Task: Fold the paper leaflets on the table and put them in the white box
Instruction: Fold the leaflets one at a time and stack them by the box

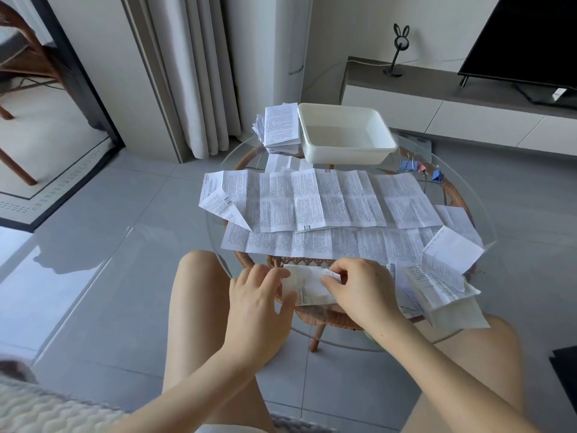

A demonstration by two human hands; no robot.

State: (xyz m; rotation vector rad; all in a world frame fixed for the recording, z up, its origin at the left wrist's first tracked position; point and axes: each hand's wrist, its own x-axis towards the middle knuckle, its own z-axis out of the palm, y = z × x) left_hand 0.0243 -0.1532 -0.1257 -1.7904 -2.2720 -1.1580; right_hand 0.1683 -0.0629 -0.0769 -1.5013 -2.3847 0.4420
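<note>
Nearest the camera, both hands work one small folded leaflet (307, 287) at the near edge of the round glass table (487, 242). The left hand (259, 300) has its fingers closed on the leaflet's left edge, thumb on top. The right hand (359, 290) pinches the upper right corner, fingers curled tight on the paper. To the right, several creased, half-folded leaflets (443, 276) lie heaped, overhanging the rim. Beyond the hands, long unfolded leaflets (321, 201) lie spread flat in overlapping rows across the middle of the table. At the far side stands the white box (345, 134), nothing visible inside. A stack of folded leaflets (279, 126) sits just left of it, touching; coloured binder clips (420, 170) lie near its right corner.
</note>
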